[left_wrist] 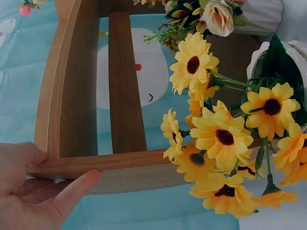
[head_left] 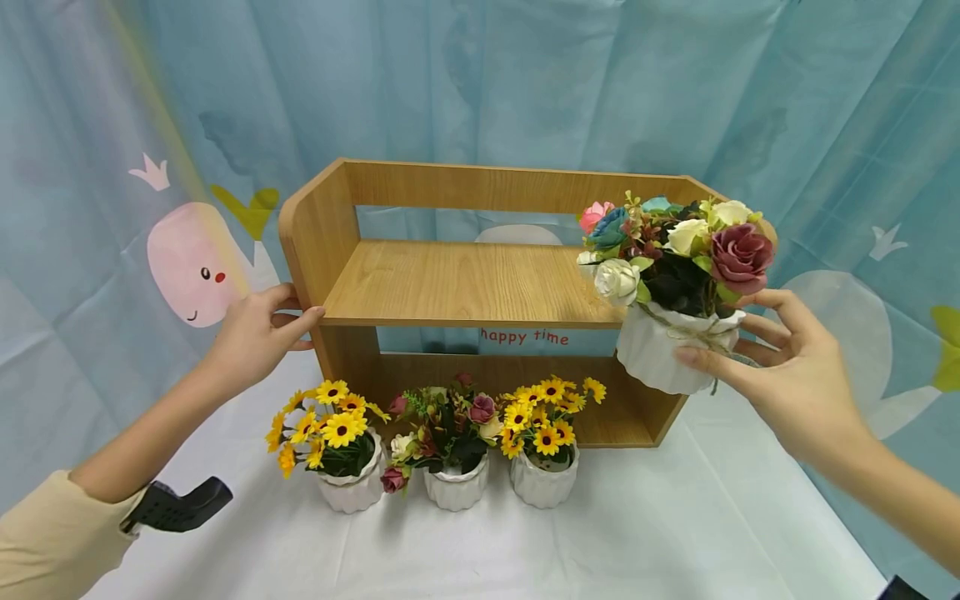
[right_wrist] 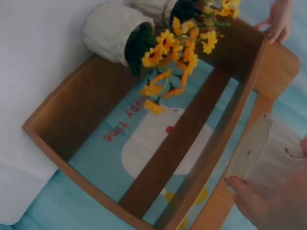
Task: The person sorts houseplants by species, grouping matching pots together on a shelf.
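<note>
My right hand [head_left: 798, 371] grips a white ribbed flowerpot [head_left: 660, 354] of mixed artificial roses, thumb in front and fingers around the far side. The pot is raised at the right end of a two-tier wooden shelf [head_left: 465, 279], level with its upper board. From the right wrist view, the pot's flat base [right_wrist: 249, 148] shows, tilted. At the shelf's left side panel, my left hand [head_left: 262, 329] pinches the edge between thumb and fingers. In the left wrist view, that hand [left_wrist: 29, 191] holds the wood beside yellow sunflowers [left_wrist: 223, 136].
In front of the shelf, three white pots stand on the white cloth [head_left: 637, 533]: sunflowers on the left [head_left: 352, 487], roses in the middle [head_left: 457, 487], sunflowers on the right [head_left: 543, 483]. Their blooms reach over the lower tier. A blue printed curtain [head_left: 525, 83] hangs behind.
</note>
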Available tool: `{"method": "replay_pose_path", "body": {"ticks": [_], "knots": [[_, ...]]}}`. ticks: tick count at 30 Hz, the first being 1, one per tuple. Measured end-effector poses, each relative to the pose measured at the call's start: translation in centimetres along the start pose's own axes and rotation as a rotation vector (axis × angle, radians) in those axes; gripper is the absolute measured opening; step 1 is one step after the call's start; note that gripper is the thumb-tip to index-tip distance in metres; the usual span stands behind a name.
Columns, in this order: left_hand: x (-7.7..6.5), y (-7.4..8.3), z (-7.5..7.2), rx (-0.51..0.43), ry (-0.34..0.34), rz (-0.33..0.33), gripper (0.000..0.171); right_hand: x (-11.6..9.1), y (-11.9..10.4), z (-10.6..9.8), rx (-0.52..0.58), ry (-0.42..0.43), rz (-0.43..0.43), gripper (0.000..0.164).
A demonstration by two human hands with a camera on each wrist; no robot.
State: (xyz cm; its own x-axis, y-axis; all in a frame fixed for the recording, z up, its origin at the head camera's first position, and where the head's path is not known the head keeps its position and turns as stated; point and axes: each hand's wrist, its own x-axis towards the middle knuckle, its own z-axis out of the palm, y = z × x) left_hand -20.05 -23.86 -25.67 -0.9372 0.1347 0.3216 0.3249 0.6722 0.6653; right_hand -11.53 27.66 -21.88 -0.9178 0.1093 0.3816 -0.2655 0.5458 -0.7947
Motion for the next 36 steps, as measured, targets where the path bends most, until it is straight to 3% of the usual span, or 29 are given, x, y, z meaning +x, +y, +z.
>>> {"method": "replay_pose_path", "body": {"ticks": [11, 24, 36], "knots": [[0.0, 0.0, 0.0, 0.002, -0.013, -0.015, 0.052, 2.7, -1.7, 1.7, -0.007, -0.025, -0.012, 0.048], [0.0, 0.1, -0.1, 0.02, -0.012, -0.012, 0.051, 5.8, -4.2, 5.0, 0.173, -0.072, -0.026, 0.045], [-0.1, 0.1, 0.0, 0.028, -0.011, -0.022, 0.052, 7.7, -5.9, 8.1, 0.159, -0.092, -0.09, 0.051]]}}
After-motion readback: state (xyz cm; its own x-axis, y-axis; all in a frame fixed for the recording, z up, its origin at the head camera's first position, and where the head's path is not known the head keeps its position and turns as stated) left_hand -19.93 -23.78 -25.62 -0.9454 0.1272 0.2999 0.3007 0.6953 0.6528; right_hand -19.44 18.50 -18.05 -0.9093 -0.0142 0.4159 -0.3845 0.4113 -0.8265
